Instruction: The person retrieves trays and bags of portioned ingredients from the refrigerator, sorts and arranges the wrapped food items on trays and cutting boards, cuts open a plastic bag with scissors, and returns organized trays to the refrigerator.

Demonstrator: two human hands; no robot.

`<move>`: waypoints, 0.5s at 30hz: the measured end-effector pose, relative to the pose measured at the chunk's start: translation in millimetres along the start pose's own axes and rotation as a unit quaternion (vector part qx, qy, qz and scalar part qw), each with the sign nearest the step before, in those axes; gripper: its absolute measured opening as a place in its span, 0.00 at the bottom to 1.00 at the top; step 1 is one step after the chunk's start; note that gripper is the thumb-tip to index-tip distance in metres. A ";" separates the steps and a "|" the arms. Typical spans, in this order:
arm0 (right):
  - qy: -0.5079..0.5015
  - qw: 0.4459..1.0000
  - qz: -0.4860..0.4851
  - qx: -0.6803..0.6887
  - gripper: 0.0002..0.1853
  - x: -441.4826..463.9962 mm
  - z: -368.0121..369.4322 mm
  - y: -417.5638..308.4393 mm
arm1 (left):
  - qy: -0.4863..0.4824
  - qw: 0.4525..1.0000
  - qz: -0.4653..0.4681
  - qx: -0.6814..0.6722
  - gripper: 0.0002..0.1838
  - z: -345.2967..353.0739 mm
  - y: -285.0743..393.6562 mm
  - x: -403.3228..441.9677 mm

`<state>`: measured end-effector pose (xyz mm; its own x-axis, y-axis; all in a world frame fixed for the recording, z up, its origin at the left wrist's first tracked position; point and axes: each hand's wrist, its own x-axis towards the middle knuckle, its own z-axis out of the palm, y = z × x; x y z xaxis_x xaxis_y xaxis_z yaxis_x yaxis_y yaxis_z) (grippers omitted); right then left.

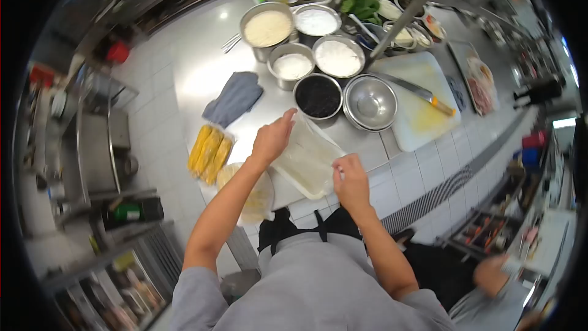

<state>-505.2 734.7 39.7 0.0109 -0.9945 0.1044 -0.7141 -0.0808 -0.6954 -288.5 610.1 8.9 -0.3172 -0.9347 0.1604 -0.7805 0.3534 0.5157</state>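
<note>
A shallow pale tray (309,156) lies between my hands at the table's front edge, with a thin whitish layer or film inside. Along its left side, my left hand (274,139) has its fingers stretched towards the far corner. My right hand (351,181) is closed at the tray's right rim, fingertips pinched together; what they pinch is too small to make out. Just beyond the tray stand a steel pot of black contents (318,99) and a shiny steel bowl (370,103). Left of my forearm lies a clear bag of yellow pieces (209,154); a pale bagged item (248,193) is partly hidden beneath that arm.
A grey cloth (233,98) lies at the left. Farther back are containers of white powder (338,57) and yellowish crumbs (267,28). A yellow-handled knife (419,91) rests on the white cutting board (422,125). Another person (490,288) is close behind on the right.
</note>
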 end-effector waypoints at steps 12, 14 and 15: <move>-0.022 0.950 0.087 -0.301 0.15 10.8 85.0 -22.9 | -0.072 0.938 0.338 -0.029 0.15 -34.5 -7.1 9.6; -0.024 0.946 0.088 -0.310 0.14 13.9 95.5 -22.6 | -0.239 0.886 0.389 0.076 0.14 -20.6 -18.8 16.1; -0.023 0.942 0.093 -0.322 0.14 14.7 102.3 -15.4 | -0.239 0.885 0.392 0.077 0.14 -6.5 -27.1 20.4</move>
<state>-422.3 714.5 -20.8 -0.1368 -0.9904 -0.0187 -0.9829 0.1381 -0.1222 -270.3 581.2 3.6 -0.9565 -0.2907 0.0247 -0.2730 0.9215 0.2763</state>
